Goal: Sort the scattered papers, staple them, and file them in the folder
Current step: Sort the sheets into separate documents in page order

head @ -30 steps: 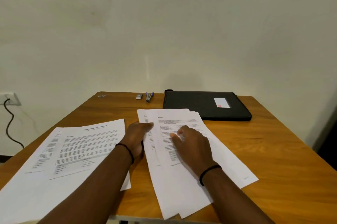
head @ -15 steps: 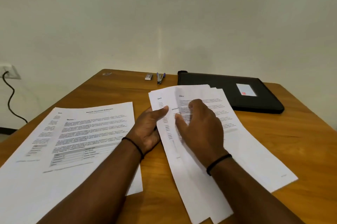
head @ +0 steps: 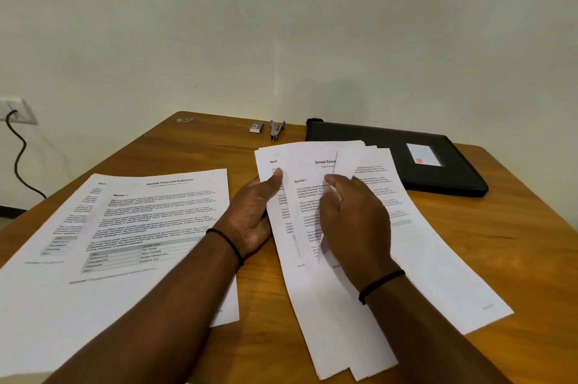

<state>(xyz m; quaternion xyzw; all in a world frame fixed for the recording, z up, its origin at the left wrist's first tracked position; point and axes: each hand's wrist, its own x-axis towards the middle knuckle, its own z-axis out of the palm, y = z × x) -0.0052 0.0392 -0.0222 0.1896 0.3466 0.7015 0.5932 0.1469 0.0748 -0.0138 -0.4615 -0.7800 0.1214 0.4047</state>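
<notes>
A fanned stack of printed white papers (head: 416, 246) lies at centre right of the wooden table. My left hand (head: 253, 214) holds the stack's left edge, thumb on top of the sheets. My right hand (head: 350, 221) pinches one sheet and lifts its left edge, uncovering a page headed "Sample Educa…". A second set of papers (head: 131, 227), headed "Sample Financial Statement", lies flat at the left. A black folder (head: 391, 149) lies shut at the back right. A small blue and silver stapler (head: 276, 130) sits at the back centre.
A small staple box (head: 256, 127) sits left of the stapler. Something small and pale (head: 184, 119) lies near the table's far left corner. A wall socket with a black cable (head: 15, 146) is at the left. The table (head: 516, 227) ends close on the right.
My right hand has raised a sheet's edge further and shifted right, exposing the page beneath. My left thumb has moved onto the stack's left edge. The camera has come closer.
</notes>
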